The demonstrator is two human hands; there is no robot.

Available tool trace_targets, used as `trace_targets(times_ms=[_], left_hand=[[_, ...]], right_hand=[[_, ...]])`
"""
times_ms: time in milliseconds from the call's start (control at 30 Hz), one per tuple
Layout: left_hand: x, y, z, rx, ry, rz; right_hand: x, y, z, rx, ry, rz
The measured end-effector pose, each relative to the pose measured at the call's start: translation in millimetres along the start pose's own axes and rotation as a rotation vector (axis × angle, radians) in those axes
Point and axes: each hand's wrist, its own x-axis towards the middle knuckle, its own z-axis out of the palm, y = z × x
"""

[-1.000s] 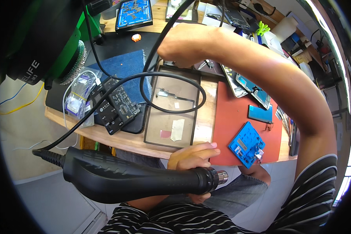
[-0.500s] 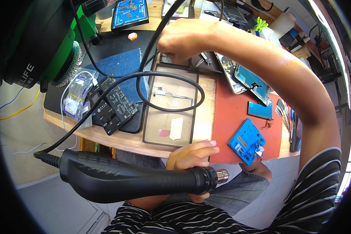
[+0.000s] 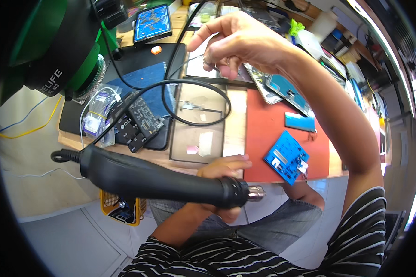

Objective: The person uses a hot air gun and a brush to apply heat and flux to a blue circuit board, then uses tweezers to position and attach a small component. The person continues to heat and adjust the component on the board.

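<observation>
My left hand (image 3: 222, 168) is wrapped round a black hot air gun (image 3: 162, 179), which lies crosswise in front of my lap with its metal nozzle pointing right. The gun hides most of the palm. From its rear end a thick black cable (image 3: 229, 104) loops over the tray. Out over the far part of the table is my right hand (image 3: 233, 46), fingers loosely bent and apart, with nothing seen in them. Below that hand lies a shallow dark-rimmed tray (image 3: 171, 150) with a small metal bracket (image 3: 192, 106) and scraps of film inside.
A blue board holder (image 3: 287, 157) and a blue-faced battery-like pack (image 3: 300, 122) lie on a red mat (image 3: 259, 134). Opened phone parts (image 3: 286, 92) sit behind. At left are a black circuit board (image 3: 145, 120), a denim cloth (image 3: 148, 76) and a green-and-black microscope (image 3: 55, 60).
My right hand has loosened from a closed shape, its fingers now spread. The hot air gun in my left hand has risen slightly, and the whole view has shifted a little.
</observation>
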Motion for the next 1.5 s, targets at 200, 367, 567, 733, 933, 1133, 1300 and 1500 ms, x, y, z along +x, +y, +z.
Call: trace_targets(times_ms=[200,367,567,733,933,1133,1300,1500], left_hand=[[4.8,9.2,0.6,-0.111,0.125,-0.043],[13.9,19.1,14.5,0.285,0.132,0.022],[40.5,25.8,47.5,0.329,0.075,-0.074],[56.0,11.9,68.0,0.429,-0.011,-0.113],[60.9,0.6,69.1,0.507,0.042,-0.154],[69.3,-3.9,53.4,0.567,-0.094,-0.082],[72.4,-6.1,83.3,0.562,0.0,-0.147],[81.5,-5.2,78.6,0.629,-0.079,-0.14]], right_hand=[[-135.4,-6.6,0.9,0.132,0.312,-0.069],[-282.9,63.1,29.9,0.351,0.936,-0.132],[-345.0,146.3,84.1,0.59,1.19,-0.178],[-343.6,169.8,85.4,0.792,1.098,-0.194],[-330.3,169.0,89.1,0.466,1.213,-0.254],[-328.4,170.5,90.8,0.168,1.228,-0.143],[-320.4,187.3,89.2,0.027,1.25,-0.202],[-319.6,165.5,96.5,0.116,1.244,-0.123]])
